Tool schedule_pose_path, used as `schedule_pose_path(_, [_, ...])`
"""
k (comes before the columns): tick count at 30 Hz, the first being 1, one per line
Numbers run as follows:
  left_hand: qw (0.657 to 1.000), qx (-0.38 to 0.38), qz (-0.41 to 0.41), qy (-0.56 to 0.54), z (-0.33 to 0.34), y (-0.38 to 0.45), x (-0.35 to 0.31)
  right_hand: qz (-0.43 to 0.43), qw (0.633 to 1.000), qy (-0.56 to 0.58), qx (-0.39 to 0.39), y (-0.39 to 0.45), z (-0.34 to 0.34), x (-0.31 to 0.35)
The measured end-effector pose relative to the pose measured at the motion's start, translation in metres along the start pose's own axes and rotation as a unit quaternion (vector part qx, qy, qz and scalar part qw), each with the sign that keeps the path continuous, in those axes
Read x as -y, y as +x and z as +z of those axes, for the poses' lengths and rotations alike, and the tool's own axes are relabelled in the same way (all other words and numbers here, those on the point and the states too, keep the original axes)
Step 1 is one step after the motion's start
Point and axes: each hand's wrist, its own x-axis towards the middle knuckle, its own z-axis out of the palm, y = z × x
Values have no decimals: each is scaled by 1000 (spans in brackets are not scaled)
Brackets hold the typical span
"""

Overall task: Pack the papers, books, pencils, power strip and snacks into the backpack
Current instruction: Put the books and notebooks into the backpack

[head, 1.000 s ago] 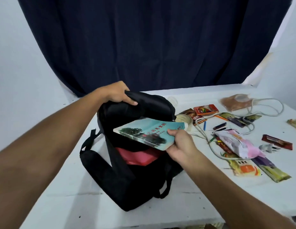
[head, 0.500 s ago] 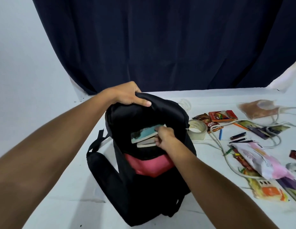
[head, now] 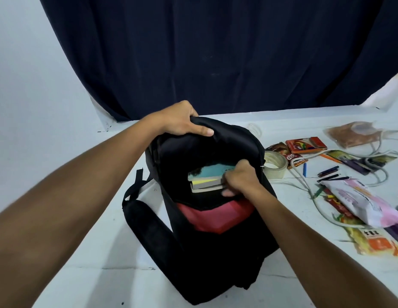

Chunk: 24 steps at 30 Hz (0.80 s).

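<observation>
Backpack: the black backpack point(head: 193, 252) stands on the white table point(head: 93, 252), its main compartment open toward the camera, with a red inner panel point(head: 213, 216) showing at the near edge of the opening.
Left hand: the left hand point(head: 182, 121) grips the top rim of the backpack, fingers curled over the fabric and thumb lying along the front of it.
Right hand: the right hand point(head: 240, 178) is inside the opening, fingers curled around the right end of the books.
Books: a stack of books point(head: 204, 178) sits inside the backpack; the top one has a teal cover, and the pale page edges of the ones under it face the camera. I count about 3, but I cannot tell exactly.
Tape: a roll of clear tape point(head: 274, 166) stands on the table, just beside the right side of the backpack.
Pencils: several pencils and pens point(head: 329, 171) lie loose on the table to the right.
Cable: a white cable point(head: 304, 185) runs in curves among these things; the power strip itself I cannot make out.
Snacks: snack packets point(head: 375, 241) lie at the right edge, with a pink and white packet point(head: 360, 203) on top of others, a red box point(head: 304, 144) further back and a brown bag point(head: 353, 136) behind it.
Background: a dark blue curtain point(head: 215, 52) hangs behind the table.
</observation>
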Motion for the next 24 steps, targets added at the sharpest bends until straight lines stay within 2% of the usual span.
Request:
schedule_pose_path(1, [1000, -1, 2, -2, 0, 1, 0, -58, 983, -172, -16, -6, -1, -2])
schedule_pose_path(2, [1000, -1, 4, -3, 0, 1, -1, -127, 938, -320, -35, -12, 2, -2])
schedule_pose_path(3, [1000, -1, 4, -4, 0, 1, -2, -203, 883, -421, -46, -16, 8, -1])
schedule_pose_path(5, [1000, -3, 2, -4, 1, 1, -2, -306, 797, -520, -16, -11, 26, 0])
schedule_pose_path(6, [1000, -3, 1, -4, 1, 1, -2, -321, 774, -545, 9, -4, 33, 1])
schedule_pose_path(8, [1000, -4, 3, -5, 1, -1, 0, -330, 753, -566, 49, 12, 37, 5])
schedule_pose_path(11, [1000, -1, 2, -3, 3, -5, 4, -360, 743, -557, 89, 32, 25, 9])
schedule_pose_path(15, [1000, -3, -1, -1, 4, -10, 6, -341, 775, -516, 130, 39, 11, 11])
schedule_pose_path(16, [1000, -5, 0, 2, 5, -10, 5, -348, 766, -527, 121, 37, 13, 12])
schedule_pose_path(18, [1000, -10, 2, 11, 7, -10, 4, -387, 720, -567, 105, 28, 25, 15])
schedule_pose_path(20, [1000, -12, -1, 21, 9, -10, 2, -413, 682, -589, 131, 23, 39, 16])
schedule_pose_path(22, [1000, -14, -7, 22, 9, -11, 2, -425, 661, -601, 147, 26, 44, 19])
schedule_pose_path(24, [1000, -15, -9, 22, 10, -11, 2, -436, 662, -593, 138, 32, 43, 22])
